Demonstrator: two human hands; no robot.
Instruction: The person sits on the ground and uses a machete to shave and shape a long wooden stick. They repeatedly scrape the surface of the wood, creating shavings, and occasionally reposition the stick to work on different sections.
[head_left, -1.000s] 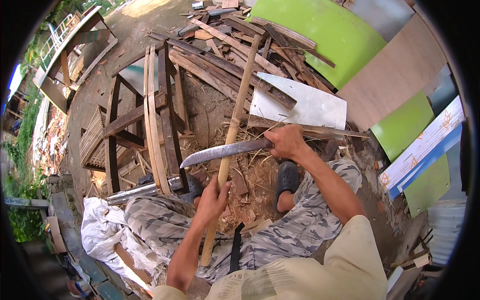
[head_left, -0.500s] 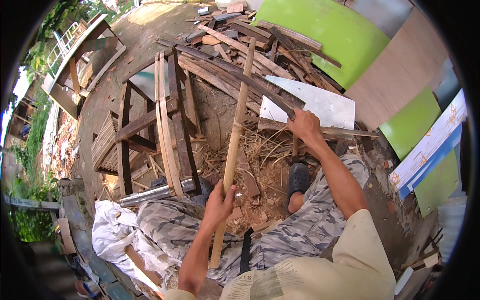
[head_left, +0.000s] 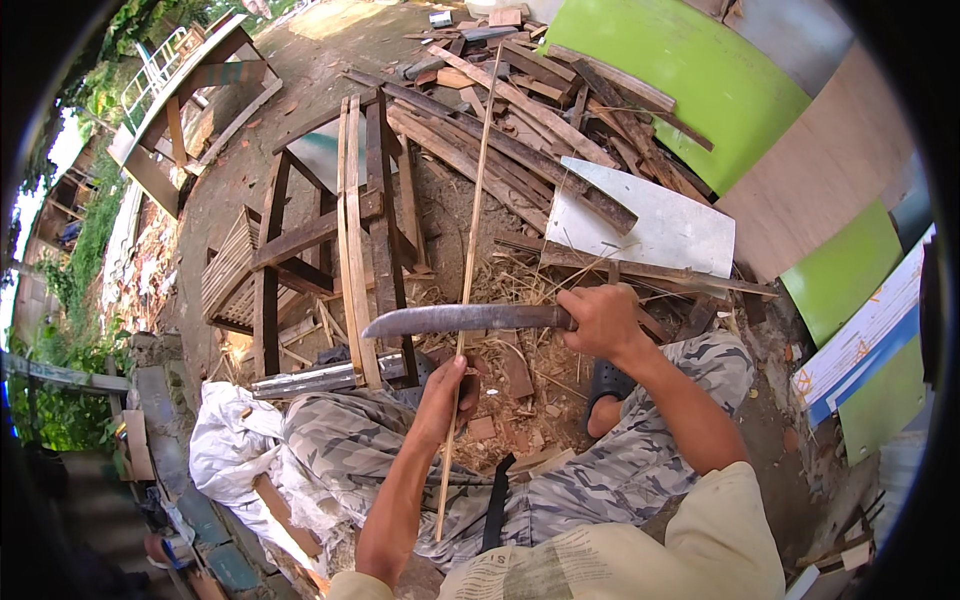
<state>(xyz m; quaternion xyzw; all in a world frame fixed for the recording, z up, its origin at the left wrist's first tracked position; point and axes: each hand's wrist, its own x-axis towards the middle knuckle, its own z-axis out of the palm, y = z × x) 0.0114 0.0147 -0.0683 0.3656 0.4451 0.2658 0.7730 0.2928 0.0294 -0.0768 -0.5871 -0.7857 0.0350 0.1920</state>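
Note:
A long thin bamboo strip [head_left: 470,240] runs from my lap up toward the wood pile. My left hand [head_left: 447,392] grips it low down, just above my knee. My right hand [head_left: 600,318] is closed on the handle of a long curved machete [head_left: 455,319]. Its blade lies crosswise, pointing left, and crosses the strip just above my left hand. I sit with camouflage trousers [head_left: 610,480] and a dark sandal [head_left: 605,382] over a patch of shavings and wood chips [head_left: 520,385].
A pile of old planks [head_left: 520,110] lies ahead, with a white board [head_left: 650,225] on it. A wooden frame and slats [head_left: 350,240] stand to the left. Green and brown panels [head_left: 740,110] lean at the right. White sacking [head_left: 235,440] lies by my left leg.
The machete, lifted away half a second ago, is back across the strip. The piece in my left hand now shows as a much thinner strip than the earlier pole.

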